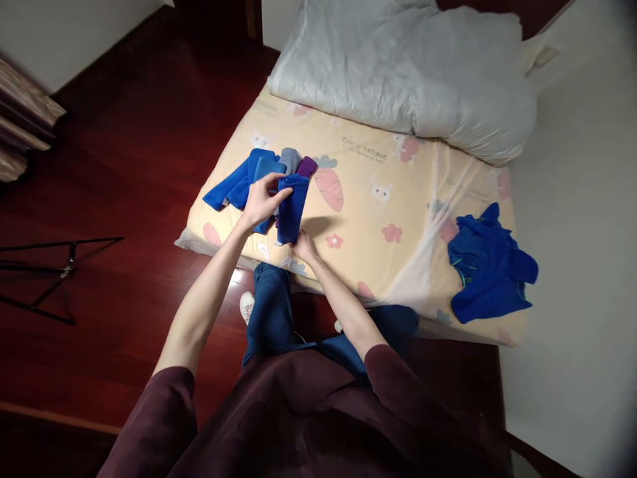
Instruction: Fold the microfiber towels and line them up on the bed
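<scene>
A dark blue cloth folded into a narrow strip (pixel 292 211) is held upright over the near left part of the bed. My left hand (pixel 265 199) pinches its upper end between thumb and fingers. At its lower end, my right hand (pixel 302 245) is closed on the cloth, with the fingertips partly hidden. Behind and left of it lie blue folded cloths (pixel 242 180), a grey cloth (pixel 290 160) and a purple cloth (pixel 307 166), close together and overlapping.
The bed (pixel 363 219) has a yellow patterned sheet. A crumpled blue garment (pixel 490 265) lies at its right side, and a grey-white quilt (pixel 398 66) is heaped at the far end. Black stand legs (pixel 67 271) rest on the floor at left.
</scene>
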The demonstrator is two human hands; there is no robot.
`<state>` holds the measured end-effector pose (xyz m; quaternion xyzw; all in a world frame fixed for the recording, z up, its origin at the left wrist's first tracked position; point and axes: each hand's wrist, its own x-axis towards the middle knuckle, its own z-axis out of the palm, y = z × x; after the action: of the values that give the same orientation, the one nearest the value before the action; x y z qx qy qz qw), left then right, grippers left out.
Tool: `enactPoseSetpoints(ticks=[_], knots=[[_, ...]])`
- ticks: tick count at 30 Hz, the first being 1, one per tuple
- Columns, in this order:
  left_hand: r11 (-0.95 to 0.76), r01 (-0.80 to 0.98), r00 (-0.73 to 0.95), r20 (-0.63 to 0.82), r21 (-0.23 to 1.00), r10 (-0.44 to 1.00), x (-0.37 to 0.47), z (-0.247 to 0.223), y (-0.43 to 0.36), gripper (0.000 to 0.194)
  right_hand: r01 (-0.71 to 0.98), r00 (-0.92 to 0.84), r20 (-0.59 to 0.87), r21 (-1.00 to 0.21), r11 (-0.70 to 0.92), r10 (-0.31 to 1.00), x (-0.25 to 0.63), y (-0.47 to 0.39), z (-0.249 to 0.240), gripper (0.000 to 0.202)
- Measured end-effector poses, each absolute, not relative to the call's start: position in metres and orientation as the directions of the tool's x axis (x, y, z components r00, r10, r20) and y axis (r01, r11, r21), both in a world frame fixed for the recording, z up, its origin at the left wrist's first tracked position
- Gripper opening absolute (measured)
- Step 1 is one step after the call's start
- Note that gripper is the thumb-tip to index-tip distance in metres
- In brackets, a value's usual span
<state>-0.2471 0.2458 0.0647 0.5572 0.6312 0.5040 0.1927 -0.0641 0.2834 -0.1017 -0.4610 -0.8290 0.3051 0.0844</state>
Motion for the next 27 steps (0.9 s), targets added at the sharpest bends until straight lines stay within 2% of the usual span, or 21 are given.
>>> enactPoseSetpoints(ticks=[5,6,8,11,13,15,18,23,27], knots=[[-0.136,0.658,-0.385,0.486,0.741,0.784,-0.240,0.057,0.252,0.056,0.612,-0.568,-0.122,-0.725,0.317,0.814,-0.053,0.281,-0.105,0.053],[-0.133,0.708,-0.367,0.522,0.694,0.769,-0.233,0.055,0.250,0.055,0.589,-0.547,-0.109,-0.754,0.289,0.830,-0.048,0.277,-0.105,0.059],[-0.166,0.798,-0.218,0.534,0.580,0.817,-0.211,0.044,0.247,0.048,0.568,-0.479,-0.092,-0.791,0.229,0.873,-0.037,0.269,-0.107,0.066],[-0.284,0.851,0.122,0.360,0.442,0.925,-0.175,0.011,0.249,0.038,0.582,-0.428,-0.088,-0.789,0.200,0.900,-0.024,0.253,-0.110,0.074],[-0.302,0.867,0.231,0.217,0.396,0.948,-0.160,-0.016,0.254,0.035,0.593,-0.445,-0.093,-0.776,0.215,0.891,-0.018,0.243,-0.112,0.076],[-0.275,0.892,0.249,0.118,0.358,0.961,-0.156,-0.039,0.261,0.034,0.564,-0.480,-0.077,-0.790,0.240,0.874,-0.010,0.233,-0.113,0.074],[-0.238,0.921,0.233,0.053,0.310,0.971,-0.166,-0.052,0.265,0.032,0.470,-0.509,-0.011,-0.842,0.267,0.861,0.014,0.217,-0.114,0.066],[-0.256,0.935,0.253,0.043,0.245,0.966,-0.191,-0.044,0.263,0.030,0.378,-0.482,0.033,-0.894,0.242,0.875,0.081,0.188,-0.113,0.055],[-0.237,0.966,0.229,0.079,0.105,0.970,-0.206,-0.044,0.268,0.033,0.334,-0.413,0.034,-0.924,0.187,0.910,0.141,0.175,-0.110,0.048]])
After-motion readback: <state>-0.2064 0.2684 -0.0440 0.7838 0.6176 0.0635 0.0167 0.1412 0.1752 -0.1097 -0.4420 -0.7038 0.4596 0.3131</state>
